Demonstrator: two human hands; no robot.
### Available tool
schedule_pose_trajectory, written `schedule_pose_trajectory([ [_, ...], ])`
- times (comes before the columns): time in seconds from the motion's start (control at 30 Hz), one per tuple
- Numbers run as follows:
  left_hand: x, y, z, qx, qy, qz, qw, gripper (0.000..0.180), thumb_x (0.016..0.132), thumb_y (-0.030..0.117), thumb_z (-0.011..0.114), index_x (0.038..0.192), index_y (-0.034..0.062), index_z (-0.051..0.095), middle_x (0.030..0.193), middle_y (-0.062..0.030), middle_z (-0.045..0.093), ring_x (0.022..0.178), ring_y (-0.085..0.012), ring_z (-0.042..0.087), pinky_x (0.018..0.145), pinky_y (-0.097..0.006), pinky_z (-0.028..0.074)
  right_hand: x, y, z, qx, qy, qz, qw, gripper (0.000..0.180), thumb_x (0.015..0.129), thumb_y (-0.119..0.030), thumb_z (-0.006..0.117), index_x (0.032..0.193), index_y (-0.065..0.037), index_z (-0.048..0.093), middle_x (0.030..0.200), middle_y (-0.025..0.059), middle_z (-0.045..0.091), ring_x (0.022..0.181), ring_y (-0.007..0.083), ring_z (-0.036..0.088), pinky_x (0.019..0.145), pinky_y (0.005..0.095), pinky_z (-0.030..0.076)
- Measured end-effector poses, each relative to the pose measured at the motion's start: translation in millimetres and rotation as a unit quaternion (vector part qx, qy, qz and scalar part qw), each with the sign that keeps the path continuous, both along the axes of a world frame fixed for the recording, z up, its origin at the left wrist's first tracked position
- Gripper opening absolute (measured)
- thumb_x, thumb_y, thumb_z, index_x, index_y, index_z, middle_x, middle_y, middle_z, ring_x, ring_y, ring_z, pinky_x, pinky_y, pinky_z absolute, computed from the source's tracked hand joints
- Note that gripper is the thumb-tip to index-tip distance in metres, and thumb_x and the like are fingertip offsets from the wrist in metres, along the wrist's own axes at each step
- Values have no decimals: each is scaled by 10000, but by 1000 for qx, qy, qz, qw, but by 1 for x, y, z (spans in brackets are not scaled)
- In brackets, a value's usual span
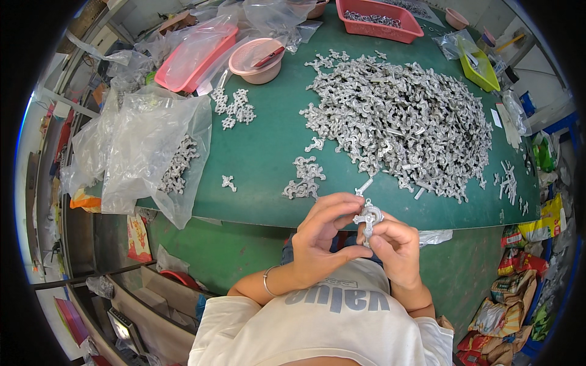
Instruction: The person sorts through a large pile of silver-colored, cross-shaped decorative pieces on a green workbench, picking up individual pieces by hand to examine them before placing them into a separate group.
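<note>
A person's left hand (320,238) and right hand (397,247) are closing together around one small grey metal casting (368,216), fingertips pinching it from both sides just off the near edge of the green tabletop (262,152). Just beyond, a small cluster of castings (303,178) is lying near that edge, and a clear bag (155,152) holding more is hanging over the near left corner. A second small group (233,107) is sitting further back on the left. By the look of it most work is remaining: the big heap (400,119) is filling the centre and right. Pink trays (378,18) are waiting along the far edge.
</note>
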State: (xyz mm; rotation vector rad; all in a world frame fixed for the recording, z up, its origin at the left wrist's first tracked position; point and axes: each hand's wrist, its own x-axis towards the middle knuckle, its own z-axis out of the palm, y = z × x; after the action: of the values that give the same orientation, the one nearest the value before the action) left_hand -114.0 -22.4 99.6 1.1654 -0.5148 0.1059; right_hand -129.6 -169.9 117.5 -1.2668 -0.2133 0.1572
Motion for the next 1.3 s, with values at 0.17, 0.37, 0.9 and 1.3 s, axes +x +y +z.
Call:
schedule_pose_trajectory([
  [0.17,-3,5,1,-29,12,-3,999,587,628,-96,705,1160,-41,462,1200,-166,397,1107,-248,458,932,-371,425,-4,4,0,-45,5,-13,999,55,747,61,556,775,40,598,792,84,556,730,133,513,636,232,380],
  [0.37,-3,-2,5,-51,64,2,997,439,688,-145,615,1105,-70,498,1135,-159,451,1062,-222,484,889,-328,442,-2,-3,-1,-84,-68,-30,994,45,723,60,588,759,33,584,736,63,526,654,132,484,570,239,366],
  [0.9,63,56,-71,-284,361,99,883,309,815,16,570,1100,-66,484,1006,-111,563,933,-197,551,828,-294,460,-2,-32,-61,-211,4,-65,975,86,830,-12,519,866,31,585,788,52,560,737,114,532,679,223,418],
  [1.3,86,123,-78,-85,163,418,890,343,853,12,501,1185,-40,432,1141,-132,484,1012,-184,511,836,-299,451,0,-42,-88,-155,79,-67,982,128,836,-97,566,902,4,609,784,45,617,731,91,548,665,224,428],
])
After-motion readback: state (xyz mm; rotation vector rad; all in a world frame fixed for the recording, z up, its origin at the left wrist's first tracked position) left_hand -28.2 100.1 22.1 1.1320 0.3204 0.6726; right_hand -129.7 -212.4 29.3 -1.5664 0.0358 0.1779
